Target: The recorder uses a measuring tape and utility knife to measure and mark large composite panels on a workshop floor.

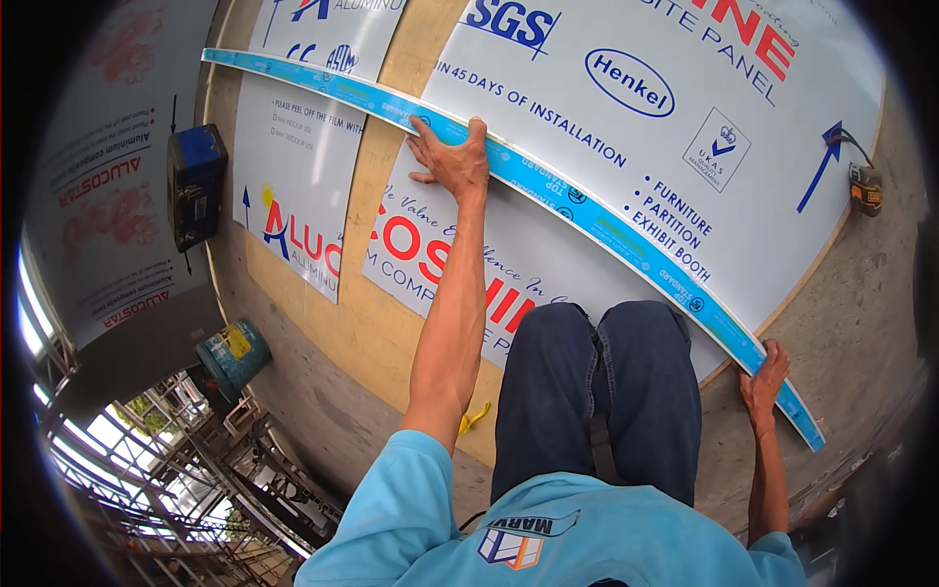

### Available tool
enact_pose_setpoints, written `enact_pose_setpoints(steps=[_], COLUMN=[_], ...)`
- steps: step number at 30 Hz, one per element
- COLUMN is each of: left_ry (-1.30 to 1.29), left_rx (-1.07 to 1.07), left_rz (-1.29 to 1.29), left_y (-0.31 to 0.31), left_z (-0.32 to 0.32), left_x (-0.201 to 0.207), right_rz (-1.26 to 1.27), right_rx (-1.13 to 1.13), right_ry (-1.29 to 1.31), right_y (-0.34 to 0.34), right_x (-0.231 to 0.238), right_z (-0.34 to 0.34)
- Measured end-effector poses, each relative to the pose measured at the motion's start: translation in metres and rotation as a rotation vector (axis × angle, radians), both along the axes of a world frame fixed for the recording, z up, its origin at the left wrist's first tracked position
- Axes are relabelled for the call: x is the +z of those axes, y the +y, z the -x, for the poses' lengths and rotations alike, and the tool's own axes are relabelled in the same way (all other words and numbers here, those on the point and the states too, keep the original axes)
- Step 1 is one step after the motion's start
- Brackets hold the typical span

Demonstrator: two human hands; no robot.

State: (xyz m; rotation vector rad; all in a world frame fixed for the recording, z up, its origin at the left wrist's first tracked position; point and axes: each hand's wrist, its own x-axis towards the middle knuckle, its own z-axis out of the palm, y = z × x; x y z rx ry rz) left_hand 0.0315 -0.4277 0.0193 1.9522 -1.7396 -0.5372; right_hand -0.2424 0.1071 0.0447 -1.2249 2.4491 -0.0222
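A long, narrow strip in blue printed film with white edges (pixel 606 230) lies slantwise across white printed panels, from far left to near right. My left hand (pixel 452 161) is open on its middle stretch, with thumb and forefinger spread against the strip and the other fingers lower, by the panel gap. Close to the strip's near right end, my right hand (pixel 765 380) is closed around it. That end sticks out past the panels over the floor. Under the strip are a large white panel (pixel 548 88) and a smaller white panel (pixel 293 176) to its left.
A tape measure (pixel 865 189) lies at the large panel's right edge. On the left stand a dark blue box (pixel 196 186) and a teal bucket (pixel 235 354). A yellow object (pixel 475 419) lies beside my left knee. Metal scaffold-like frames (pixel 196 470) fill the lower left.
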Motion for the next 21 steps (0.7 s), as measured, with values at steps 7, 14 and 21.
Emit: enact_pose_setpoints(steps=[7, 14, 21], left_ry=[-0.031, -0.133, -0.225], left_rx=[-0.004, -0.003, -0.011], left_rz=[-0.023, 0.12, 0.131], left_y=[0.006, -0.002, -0.014], left_z=[0.0, -0.005, -0.015], left_x=[0.002, -0.016, -0.026], right_rz=[-0.024, -0.042, -0.14], right_rx=[-0.011, -0.036, -0.04], right_ry=[-0.01, -0.01, 0.016], right_y=[-0.003, -0.012, -0.012], right_x=[0.008, 0.018, 0.019], right_z=[-0.002, 0.0, -0.005])
